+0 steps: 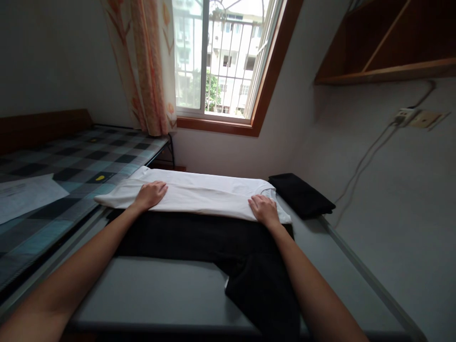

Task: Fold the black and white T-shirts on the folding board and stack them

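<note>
A white T-shirt [203,192] lies folded lengthwise across the table, its collar toward the right. My left hand [151,194] rests flat on its left part, fingers stretched out. On the right part, near the collar, my right hand [263,208] lies with its fingers extended over the cloth. Beneath and in front of the white shirt spreads a black garment [192,237], with a black sleeve-like part [265,294] reaching toward the table's front edge. My right forearm passes over part of it.
A folded black cloth [301,194] lies at the table's [160,289] right, by the wall. On the left, a bed with a checked cover [117,152] holds white paper [28,197]. Behind are a curtain [149,66] and window; a cable [363,156] hangs from a right-hand socket.
</note>
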Demonstrator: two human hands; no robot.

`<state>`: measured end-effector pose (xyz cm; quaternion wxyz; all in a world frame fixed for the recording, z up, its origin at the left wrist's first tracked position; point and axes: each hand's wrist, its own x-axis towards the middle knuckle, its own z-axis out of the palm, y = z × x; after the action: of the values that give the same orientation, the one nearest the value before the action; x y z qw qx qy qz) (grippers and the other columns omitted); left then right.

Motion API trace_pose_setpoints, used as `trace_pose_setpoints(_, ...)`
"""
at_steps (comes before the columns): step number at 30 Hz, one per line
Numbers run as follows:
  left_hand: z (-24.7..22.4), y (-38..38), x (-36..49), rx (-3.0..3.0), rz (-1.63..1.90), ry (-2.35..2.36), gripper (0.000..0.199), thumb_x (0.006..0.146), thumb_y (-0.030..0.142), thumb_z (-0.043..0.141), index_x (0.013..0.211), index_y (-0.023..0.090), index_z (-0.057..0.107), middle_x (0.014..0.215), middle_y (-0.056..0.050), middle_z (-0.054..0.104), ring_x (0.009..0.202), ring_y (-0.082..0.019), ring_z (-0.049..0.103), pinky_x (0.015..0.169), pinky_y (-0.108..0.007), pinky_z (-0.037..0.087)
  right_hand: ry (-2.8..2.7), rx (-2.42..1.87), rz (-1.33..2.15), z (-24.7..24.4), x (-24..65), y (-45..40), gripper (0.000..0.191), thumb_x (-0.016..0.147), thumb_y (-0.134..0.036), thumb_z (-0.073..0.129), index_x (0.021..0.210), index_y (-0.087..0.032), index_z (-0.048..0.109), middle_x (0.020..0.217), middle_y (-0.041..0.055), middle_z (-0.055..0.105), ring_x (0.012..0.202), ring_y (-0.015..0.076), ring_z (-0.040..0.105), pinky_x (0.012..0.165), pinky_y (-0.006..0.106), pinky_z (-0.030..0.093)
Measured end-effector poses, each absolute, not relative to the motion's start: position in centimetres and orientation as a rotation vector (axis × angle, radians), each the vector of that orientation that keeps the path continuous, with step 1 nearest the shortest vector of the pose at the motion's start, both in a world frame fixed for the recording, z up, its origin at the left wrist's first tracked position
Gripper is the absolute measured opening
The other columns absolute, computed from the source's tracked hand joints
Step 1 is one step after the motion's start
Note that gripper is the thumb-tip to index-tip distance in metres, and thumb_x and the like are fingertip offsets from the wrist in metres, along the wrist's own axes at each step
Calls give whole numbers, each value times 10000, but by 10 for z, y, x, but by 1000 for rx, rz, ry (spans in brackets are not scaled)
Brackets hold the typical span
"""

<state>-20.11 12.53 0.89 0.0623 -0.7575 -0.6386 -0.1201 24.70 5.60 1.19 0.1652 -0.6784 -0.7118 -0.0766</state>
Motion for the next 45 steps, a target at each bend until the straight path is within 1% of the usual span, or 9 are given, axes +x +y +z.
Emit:
trace_pose_setpoints(3, 5, 123, -211, -2420, -253, -1906, 574, 954, 463, 255, 1390, 170, 485, 1472, -105, 451, 1375, -238, 377, 1087, -357, 284, -2045, -1951, -187, 5, 245, 57, 378, 977, -399, 366, 1188, -223, 626, 1304, 86, 597, 1210, 240, 495, 1022, 391, 307)
trace_pose_setpoints(5, 4, 122, -216, -2441, -171, -1927, 611, 951, 504, 246, 1447, 187, 409, 1523, -95, 372, 1426, -248, 283, 1123, -397, 225, -2052, -1976, -188, 3, 246, 56, 419, 979, -423, 350, 1241, -216, 602, 1362, 97, 557, 1267, 249, 459, 1051, 413, 284)
trace_pose_setpoints(7, 3, 121, -218, -2437, -136, -1948, 643, 942, 547, 250, 1473, 204, 364, 1542, -93, 333, 1437, -273, 249, 1131, -441, 195, -2061, -2004, -189, 3, 246, 56, 464, 974, -456, 347, 1289, -206, 577, 1404, 110, 521, 1304, 257, 428, 1074, 432, 260)
trace_pose_setpoints(11, 3, 117, -214, -2411, -110, -1943, 661, 933, 560, 263, 1484, 202, 340, 1540, -108, 336, 1428, -274, 269, 1132, -452, 187, -2070, -2053, -187, 6, 245, 53, 508, 959, -485, 353, 1329, -200, 554, 1425, 114, 499, 1304, 250, 434, 1087, 421, 252)
trace_pose_setpoints(16, 3, 110, -210, -2378, -29, -1944, 663, 944, 545, 219, 1497, 189, 299, 1549, -102, 318, 1432, -253, 256, 1135, -448, 184, -2099, -2088, -222, 8, 242, 48, 506, 953, -461, 353, 1340, -196, 544, 1438, 104, 485, 1291, 239, 448, 1079, 392, 263)
trace_pose_setpoints(26, 3, 89, -216, -2404, -28, -1923, 677, 938, 556, 202, 1501, 190, 292, 1550, -102, 314, 1431, -258, 256, 1131, -451, 188, -2172, -2090, -260, 10, 239, 23, 513, 952, -441, 358, 1360, -171, 510, 1442, 123, 469, 1297, 245, 427, 1053, 399, 275)
trace_pose_setpoints(35, 3, 59, -230, -2405, 13, -1908, 708, 919, 558, 193, 1502, 172, 298, 1555, -89, 304, 1442, -262, 237, 1138, -445, 186, -2186, -2098, -250, 8, 233, -10, 528, 958, -452, 351, 1398, -182, 461, 1460, 138, 437, 1321, 263, 378, 1073, 419, 226)
trace_pose_setpoints(42, -2, 44, -243, -2426, -21, -1896, 714, 909, 565, 217, 1498, 172, 315, 1543, -88, 330, 1438, -267, 249, 1137, -437, 192, -2164, -2077, -229, 5, 226, -33, 532, 948, -470, 373, 1381, -179, 482, 1452, 138, 442, 1292, 269, 403, 1071, 421, 213)
trace_pose_setpoints(45, 3, 44, -244, -2444, -42, -1892, 716, 902, 582, 244, 1478, 171, 354, 1516, -108, 377, 1413, -285, 295, 1118, -449, 225, -2160, -2081, -177, 15, 228, -28, 501, 938, -493, 391, 1331, -214, 526, 1396, 127, 495, 1240, 269, 450, 1045, 444, 230)
